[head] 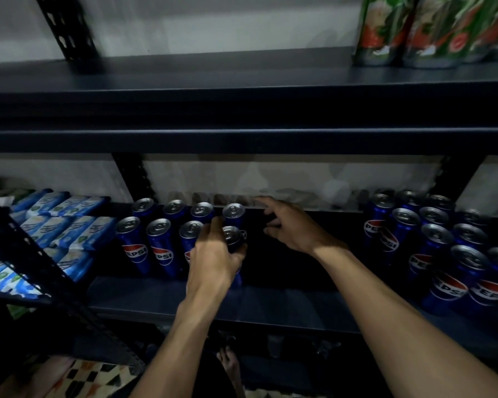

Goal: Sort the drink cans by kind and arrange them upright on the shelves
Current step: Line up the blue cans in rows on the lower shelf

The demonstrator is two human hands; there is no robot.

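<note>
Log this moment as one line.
left hand: grips can at end of left can rows | right hand: open, empty, over bare shelf | right can cluster: upright

Glossy blue metal cans [161, 248], matt dark metal shelf [270, 303], shiny plastic packets [69, 225]

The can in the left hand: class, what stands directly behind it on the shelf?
One upright blue can, ending the back row, then the pale wall. The left hand covers much of the held can, including its label.
</note>
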